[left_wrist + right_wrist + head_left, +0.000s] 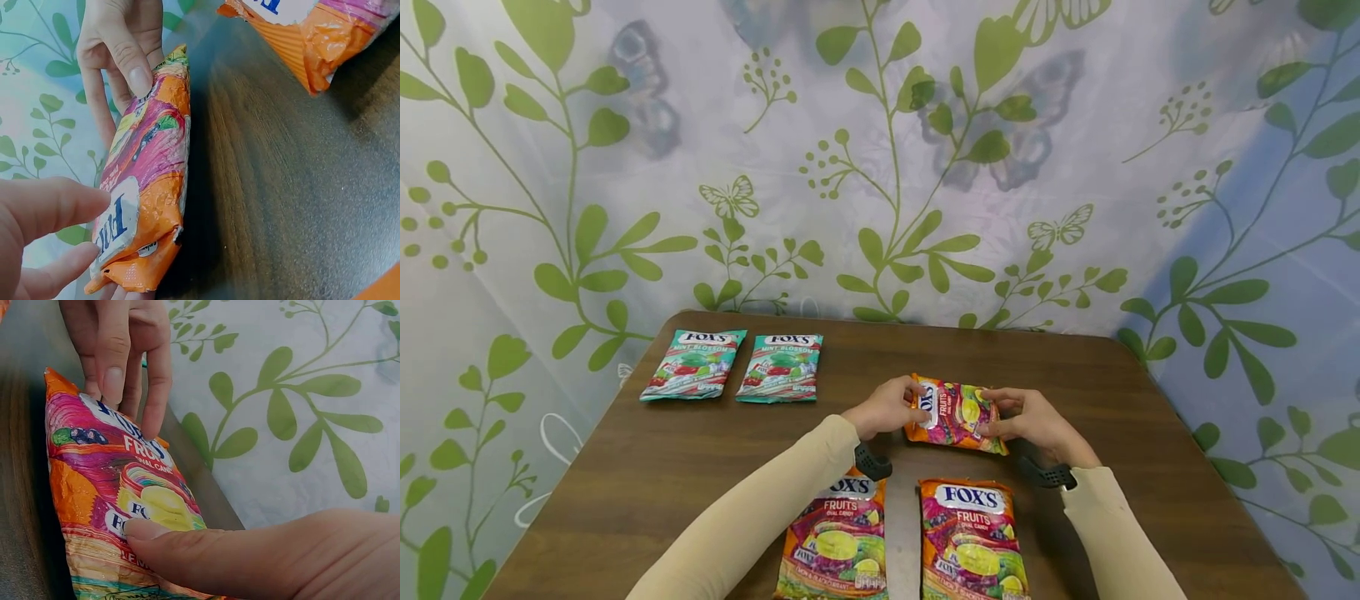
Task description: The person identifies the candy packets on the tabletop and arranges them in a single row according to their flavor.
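Observation:
An orange and purple bag of Fox's Fruits candy (pixel 957 414) lies sideways between both hands, its logo end to the left. My left hand (pixel 886 408) grips the logo end, and my right hand (pixel 1039 423) holds the opposite end. In the left wrist view the bag (pixel 164 147) appears tilted against the table, with fingertips partly hidden behind its lower end. The right wrist view shows the right thumb (pixel 206 553) pressed on the printed front of the bag, while the left fingers reach its top end.
Two more Fox's Fruits bags, a left one (pixel 835 542) and a right one (pixel 973 542), lie upright nearer the body; the left forearm partly covers one. Two teal Mint Blossom bags (pixel 696 365) (pixel 781 368) lie at the back left of the brown table (pixel 647 467). A leaf-patterned curtain (pixel 820 217) hangs behind.

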### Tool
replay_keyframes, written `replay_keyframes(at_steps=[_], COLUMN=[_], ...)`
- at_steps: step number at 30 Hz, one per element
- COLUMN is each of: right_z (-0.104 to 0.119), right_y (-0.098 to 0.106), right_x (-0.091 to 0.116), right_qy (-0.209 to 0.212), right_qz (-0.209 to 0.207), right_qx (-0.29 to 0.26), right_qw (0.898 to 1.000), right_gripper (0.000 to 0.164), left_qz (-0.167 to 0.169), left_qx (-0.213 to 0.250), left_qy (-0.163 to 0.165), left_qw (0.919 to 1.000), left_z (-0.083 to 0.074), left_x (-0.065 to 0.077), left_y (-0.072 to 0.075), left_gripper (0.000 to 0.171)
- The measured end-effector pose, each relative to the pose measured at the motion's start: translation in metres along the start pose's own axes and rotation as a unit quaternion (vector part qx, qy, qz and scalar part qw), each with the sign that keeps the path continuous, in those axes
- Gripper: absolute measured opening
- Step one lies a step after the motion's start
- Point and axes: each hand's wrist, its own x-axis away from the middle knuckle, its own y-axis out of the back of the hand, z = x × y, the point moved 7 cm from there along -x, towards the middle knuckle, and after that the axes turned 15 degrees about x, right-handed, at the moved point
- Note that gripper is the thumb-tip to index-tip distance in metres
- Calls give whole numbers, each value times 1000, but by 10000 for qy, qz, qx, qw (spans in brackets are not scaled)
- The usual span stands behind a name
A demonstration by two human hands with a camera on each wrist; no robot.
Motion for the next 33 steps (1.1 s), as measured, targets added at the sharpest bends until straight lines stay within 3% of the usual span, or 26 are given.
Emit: replay_keyframes(at_steps=[18,26,33], right_z=[8,26,41], right_y=[-9,-18,-35], right_x=[2,2,4], right_qy=[-214,-340,-356], right_qz=[-311,-632,-909], right_qx=[-97,-325,-1033], right_qw=[9992,9969,9899], right_gripper=[66,67,68], left_qz=[36,-38,19], left_qx=[-60,-225,-523], left_qy=[-42,-229,-414], left_qw=[10000,9995,9978], left_z=[-5,-11,-19], left_x=[2,2,-1], left_y=[8,24,44], left_gripper=[42,43,42])
